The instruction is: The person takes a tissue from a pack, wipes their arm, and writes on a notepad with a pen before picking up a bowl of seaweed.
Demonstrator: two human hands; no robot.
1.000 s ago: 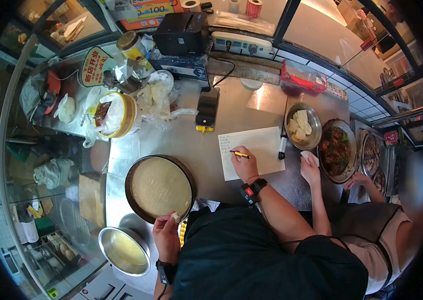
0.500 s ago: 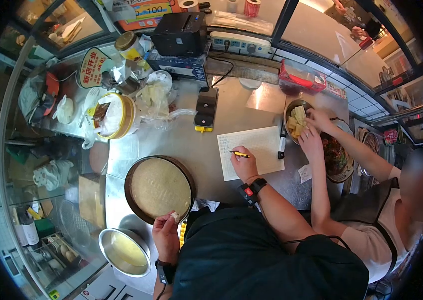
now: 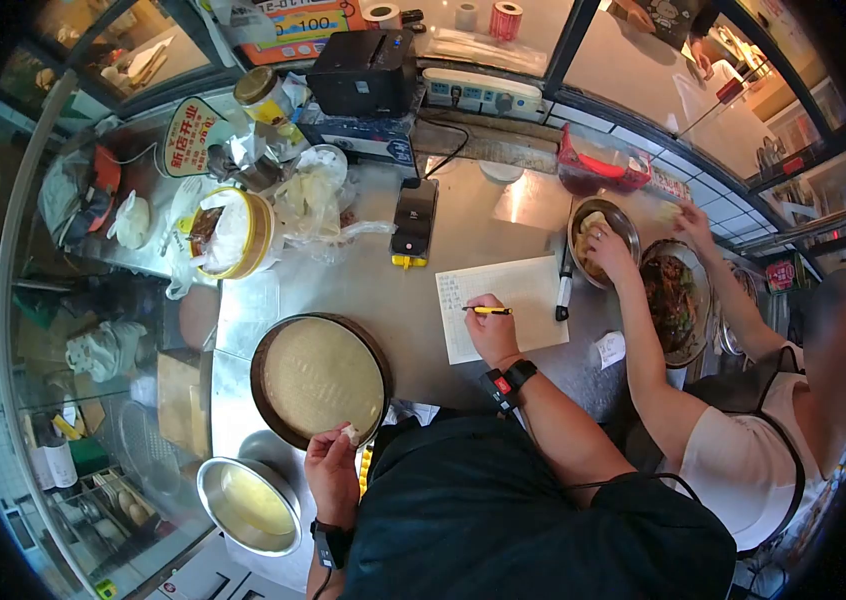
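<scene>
A yellow and black pen (image 3: pixel 486 310) is held in my right hand (image 3: pixel 493 335) over a gridded sheet of paper (image 3: pixel 533 290) with lines of writing at its upper left. My left hand (image 3: pixel 331 470) pinches a small whitish piece (image 3: pixel 350 432) at the near edge of a round pan (image 3: pixel 319 375) with a pale flat layer inside. Below and left of that pan stands a metal bowl (image 3: pixel 256 500) of yellowish liquid. A black marker (image 3: pixel 563 295) lies along the paper's right edge.
At the right, a co-worker's hands (image 3: pixel 615 252) are at a bowl of pale pieces (image 3: pixel 593 220) and above a dish of dark food (image 3: pixel 670 300). A black device (image 3: pixel 413 218), a printer (image 3: pixel 363 75), a round container (image 3: pixel 248 235) and plastic bags (image 3: pixel 308 200) stand farther back.
The co-worker's one hand has moved right and up, away from the bowl, while the other reaches into it. My right hand and pen have shifted slightly; my left hand looks unmoved.
</scene>
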